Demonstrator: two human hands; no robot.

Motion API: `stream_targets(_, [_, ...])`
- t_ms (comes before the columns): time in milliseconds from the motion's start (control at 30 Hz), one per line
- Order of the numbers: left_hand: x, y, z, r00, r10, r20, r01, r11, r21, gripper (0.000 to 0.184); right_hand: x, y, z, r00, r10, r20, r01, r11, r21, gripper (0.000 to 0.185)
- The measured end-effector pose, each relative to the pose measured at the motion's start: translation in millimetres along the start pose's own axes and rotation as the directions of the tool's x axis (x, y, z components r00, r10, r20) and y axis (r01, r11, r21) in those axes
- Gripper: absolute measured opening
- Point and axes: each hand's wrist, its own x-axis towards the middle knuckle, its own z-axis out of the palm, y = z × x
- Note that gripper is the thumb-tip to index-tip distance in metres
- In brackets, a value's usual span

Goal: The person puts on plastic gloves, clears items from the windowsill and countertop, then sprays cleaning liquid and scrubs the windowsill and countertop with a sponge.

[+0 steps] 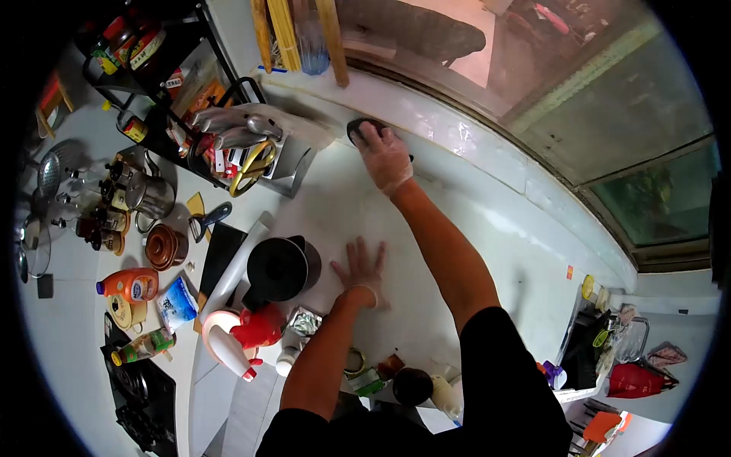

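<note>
My right hand, in a clear plastic glove, reaches to the back of the white counter. Its fingers are closed over a dark rounded object, held against the low white wall below the window. Most of that object is under my hand, so its kind is unclear. My left hand, gloved the same way, lies flat on the white countertop with its fingers spread. Just left of it stands a black pot, apart from the fingers. Nothing is in my left hand.
A knife block with knives and gold-handled scissors stands at the upper left, beside a black rack. Bottles, a brown lidded pot and a spray bottle crowd the left. Jars line the front edge, including a dark one.
</note>
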Motion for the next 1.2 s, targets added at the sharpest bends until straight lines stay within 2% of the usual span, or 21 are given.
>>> stream_targets(33, [-3,1,-4,1.000,-0.005,0.021,0.006,1.000,-0.008,0.146,1,1,12,0.997,-0.043,0.056,0.046,0.997,-0.055,0.034])
stream_targets(133, [-3,4,2,1.000,-0.016,0.024,0.017,1.000,-0.002,0.145,-13,-5,11,0.945,0.137,0.299,-0.160,0.986,0.053,0.036])
stream_targets(200, [-4,5,2,1.000,-0.005,0.009,0.005,1.000,-0.011,0.143,-41,27,76,0.956,0.017,0.294,0.029,0.988,-0.153,0.035])
stream_targets(233, [-7,3,1,1.000,0.005,0.012,-0.004,1.000,-0.026,0.143,-49,28,72,0.940,0.074,0.334,-0.010,0.982,-0.189,0.034])
stream_targets(300, [-8,-1,-5,1.000,0.011,0.009,-0.010,0.999,-0.038,0.142,-57,34,45,0.954,0.074,0.292,-0.011,0.977,-0.213,0.032])
stream_targets(367, [-8,0,-3,1.000,0.007,0.019,-0.007,0.999,-0.032,0.142,-53,33,-21,0.989,-0.031,0.142,0.057,0.981,-0.187,0.031])
stream_targets(467, [-2,-1,3,1.000,0.007,-0.006,-0.007,1.000,-0.017,0.143,-13,10,-65,0.979,-0.105,-0.174,0.078,0.985,-0.151,0.030])
stream_targets(500, [-1,0,3,1.000,0.007,-0.006,-0.007,1.000,-0.019,0.144,0,8,-49,0.993,0.033,-0.109,-0.044,0.995,-0.094,0.029])
stream_targets(600, [0,2,1,1.000,0.016,-0.026,-0.018,0.998,-0.055,0.142,17,-5,-3,0.996,0.090,-0.028,-0.090,0.996,-0.006,0.028])
stream_targets(633, [-4,2,4,0.999,0.026,-0.041,-0.029,0.996,-0.085,0.139,8,-12,6,0.979,0.148,0.144,-0.146,0.989,-0.023,0.029])
stream_targets(733, [-10,0,-6,1.000,0.015,-0.013,-0.017,0.995,-0.102,0.136,2,-22,4,0.900,0.197,0.389,-0.203,0.979,-0.025,0.031])
stream_targets(767, [-12,2,-8,1.000,0.012,0.015,-0.010,0.995,-0.104,0.137,-9,-3,56,0.906,0.136,0.402,-0.101,0.989,-0.106,0.029])
stream_targets(867, [-12,3,-1,0.999,0.009,-0.034,-0.012,0.995,-0.100,0.138,-17,0,-5,0.889,0.106,0.446,-0.008,0.976,-0.216,0.023])
stream_targets(900, [-11,2,0,1.000,0.011,-0.020,-0.013,0.995,-0.103,0.138,-23,4,-14,0.948,0.046,0.314,-0.005,0.991,-0.132,0.020])
stream_targets(1000, [-4,1,-2,1.000,0.013,-0.016,-0.015,0.995,-0.098,0.138,-10,0,-18,0.998,0.063,0.015,-0.063,0.998,0.009,0.023])
stream_targets(1100, [-2,1,1,1.000,0.018,-0.022,-0.020,0.996,-0.089,0.137,16,-5,10,0.988,-0.114,-0.100,0.106,0.991,-0.082,0.026])
stream_targets(1200, [-9,1,-4,1.000,0.014,-0.013,-0.016,0.996,-0.089,0.136,7,-18,49,0.968,0.117,0.222,-0.115,0.993,-0.022,0.028])
